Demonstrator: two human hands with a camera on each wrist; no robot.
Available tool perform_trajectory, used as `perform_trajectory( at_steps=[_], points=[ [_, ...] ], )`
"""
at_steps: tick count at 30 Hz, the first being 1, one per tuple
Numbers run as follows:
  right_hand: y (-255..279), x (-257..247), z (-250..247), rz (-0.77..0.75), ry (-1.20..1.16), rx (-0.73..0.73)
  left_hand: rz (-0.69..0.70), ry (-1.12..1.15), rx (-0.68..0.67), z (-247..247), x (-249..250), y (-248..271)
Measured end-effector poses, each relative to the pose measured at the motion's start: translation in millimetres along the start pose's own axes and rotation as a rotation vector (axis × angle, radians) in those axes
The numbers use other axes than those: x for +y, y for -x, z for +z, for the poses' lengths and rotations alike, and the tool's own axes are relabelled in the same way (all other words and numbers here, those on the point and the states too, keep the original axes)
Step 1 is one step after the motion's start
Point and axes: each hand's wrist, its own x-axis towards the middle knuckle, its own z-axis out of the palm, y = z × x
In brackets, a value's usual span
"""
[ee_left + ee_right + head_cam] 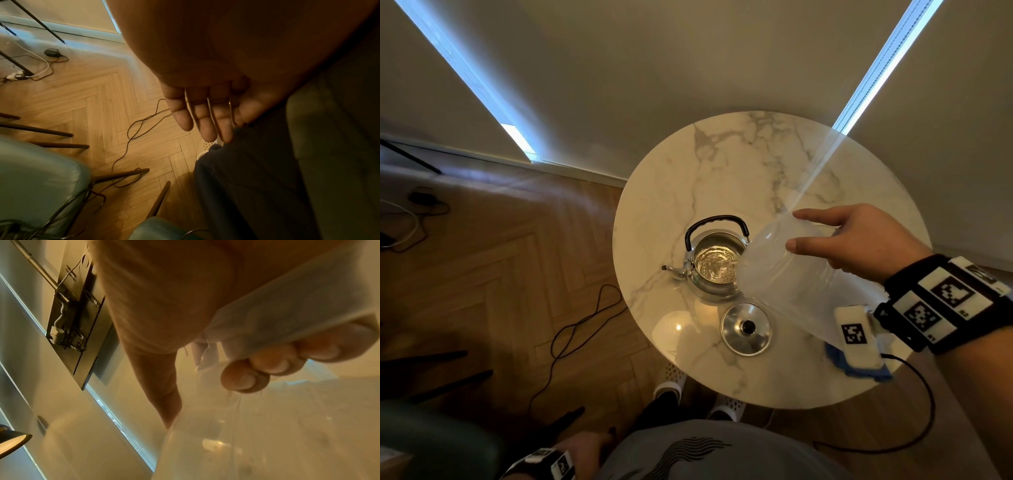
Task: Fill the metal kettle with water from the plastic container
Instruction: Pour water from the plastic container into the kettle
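Observation:
A shiny metal kettle (703, 274) with a black handle stands open on the round marble table (722, 171), rippling water showing inside. Its lid (745, 328) lies on the table just in front of it. My right hand (849, 240) grips a clear plastic container (784, 270), tilted with its mouth over the kettle's right rim. In the right wrist view the fingers (267, 363) curl round the container (287, 308). My left hand (203, 113) hangs by my leg, fingers straight, holding nothing; it also shows at the bottom of the head view as my left hand (585, 445).
A blue cloth (859, 366) lies at the table's right front edge under my wrist. Cables (582, 325) trail over the wooden floor to the left. Teal chairs (41, 178) with thin legs stand beside my left side. A wall rises behind the table.

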Motion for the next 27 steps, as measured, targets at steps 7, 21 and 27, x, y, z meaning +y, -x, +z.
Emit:
perform_trajectory(
  at_steps=[7, 21, 27],
  points=[
    [-7, -8, 1, -0.013, 0.016, -0.006, 0.111, -0.163, -0.063, 10, -13, -5],
    [-16, -15, 3, -0.022, 0.023, -0.009, 0.108, -0.236, -0.033, 12, -16, -10],
    [-15, -20, 3, -0.03, 0.046, -0.014, 0.039, -0.123, -0.031, 24, -21, -40]
  ],
)
